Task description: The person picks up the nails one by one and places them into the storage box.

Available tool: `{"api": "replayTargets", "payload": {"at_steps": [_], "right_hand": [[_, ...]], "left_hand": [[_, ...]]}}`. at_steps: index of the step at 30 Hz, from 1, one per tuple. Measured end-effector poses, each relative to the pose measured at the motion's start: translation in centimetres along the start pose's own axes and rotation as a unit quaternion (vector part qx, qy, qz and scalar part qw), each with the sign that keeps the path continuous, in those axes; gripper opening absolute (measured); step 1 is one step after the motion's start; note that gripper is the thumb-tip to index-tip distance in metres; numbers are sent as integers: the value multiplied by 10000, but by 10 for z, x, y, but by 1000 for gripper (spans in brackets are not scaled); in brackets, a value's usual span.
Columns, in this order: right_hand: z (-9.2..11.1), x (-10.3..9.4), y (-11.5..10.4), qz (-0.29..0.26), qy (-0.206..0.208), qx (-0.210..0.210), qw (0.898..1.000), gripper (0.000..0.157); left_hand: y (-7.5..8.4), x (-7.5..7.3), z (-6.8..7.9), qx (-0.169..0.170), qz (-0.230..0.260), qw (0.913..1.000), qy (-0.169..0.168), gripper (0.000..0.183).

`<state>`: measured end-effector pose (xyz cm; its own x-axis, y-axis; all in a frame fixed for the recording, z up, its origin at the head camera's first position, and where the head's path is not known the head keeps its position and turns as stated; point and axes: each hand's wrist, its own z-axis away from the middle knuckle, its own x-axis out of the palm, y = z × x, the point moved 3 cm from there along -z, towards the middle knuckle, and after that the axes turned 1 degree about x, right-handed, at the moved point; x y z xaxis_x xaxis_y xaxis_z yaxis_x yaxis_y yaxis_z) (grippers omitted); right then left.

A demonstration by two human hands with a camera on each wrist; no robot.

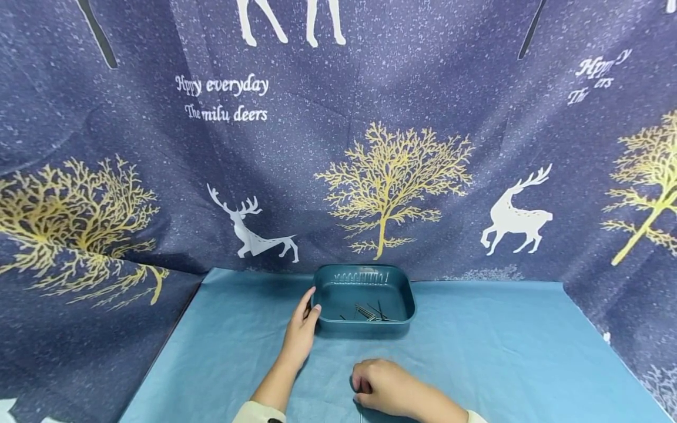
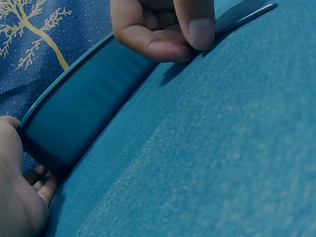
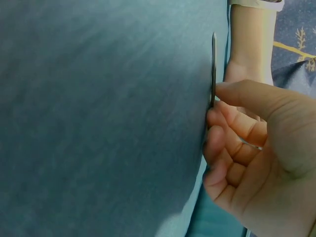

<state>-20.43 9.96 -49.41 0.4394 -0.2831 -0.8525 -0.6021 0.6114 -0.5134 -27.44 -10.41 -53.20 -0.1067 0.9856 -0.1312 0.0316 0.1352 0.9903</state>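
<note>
A dark teal rectangular tray (image 1: 365,328) stands at the far side of the cloth-covered table. At its left end my left hand (image 1: 300,335) grips the wall, thumb by the rim; in the left wrist view its other fingers are partly hidden behind the tray corner. Closer to me, my right hand (image 1: 388,388) is low over the cloth. Thumb and forefinger pinch a thin pointed metal rod (image 3: 214,64), which lies along the cloth, while the other fingers curl in. Several thin metal pieces (image 1: 367,312) lie inside the tray, toward its front right.
Light blue cloth (image 1: 492,352) covers the table. Right behind the tray hangs a dark blue curtain (image 1: 307,147) printed with white deer and yellow trees. More of this fabric hangs along the table's left and right edges.
</note>
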Motion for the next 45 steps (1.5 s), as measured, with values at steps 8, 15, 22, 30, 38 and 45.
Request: {"api": "replayTargets", "payload": {"at_steps": [8,15,22,30,38,45], "right_hand": [[-2,3,0,-57,27,-78,9999,11],[-2,2,-1,52,119,-114,9999,13],[-3,2,-2,203,201,-54,9996,14],[-1,2,-3,346,337,-128,9987,15],[-1,0,-2,219,441,-126,9987,14],[0,-4,-1,44,683,-49,9976,13]], "left_hand": [[-5,0,-3,-65,54,10000,5,51],[-5,1,-3,11,-2,10000,23,51],[-5,1,-4,76,-23,10000,32,51],[-5,-1,-2,53,23,10000,56,49],[-3,-1,-2,98,19,9999,99,48],[-1,0,0,98,68,9999,97,49]]}}
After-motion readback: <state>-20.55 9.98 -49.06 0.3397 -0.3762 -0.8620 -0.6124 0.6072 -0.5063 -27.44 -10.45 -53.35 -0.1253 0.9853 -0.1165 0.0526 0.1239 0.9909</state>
